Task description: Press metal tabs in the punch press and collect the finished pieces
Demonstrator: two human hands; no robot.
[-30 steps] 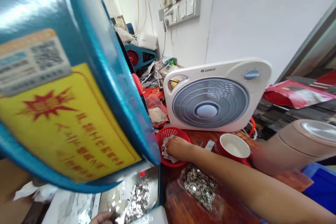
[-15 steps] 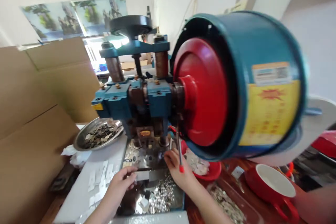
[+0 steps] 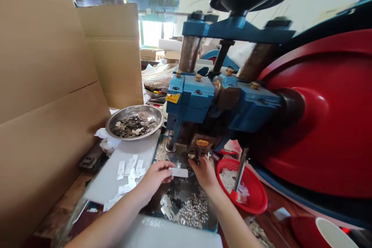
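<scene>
My left hand pinches the end of a flat, pale metal strip between thumb and fingers, holding it level over the dark bed of the blue punch press. My right hand reaches in at the front of the press tool. Its fingers are curled, and their tips are partly hidden by the tool, so whatever they grip does not show. Below both hands, a heap of small shiny metal pieces lies on the bed, with a few larger pale pieces beside it.
Several pale strips lie on a white board at left. A steel bowl of metal pieces stands behind them. A red basket with pale scraps is right of the press, under a large red wheel. Cardboard walls the left.
The view has turned left and come closer to the press. My right hand has gone further in at the tool, fingertips now partly hidden. My left hand still holds the strip.
</scene>
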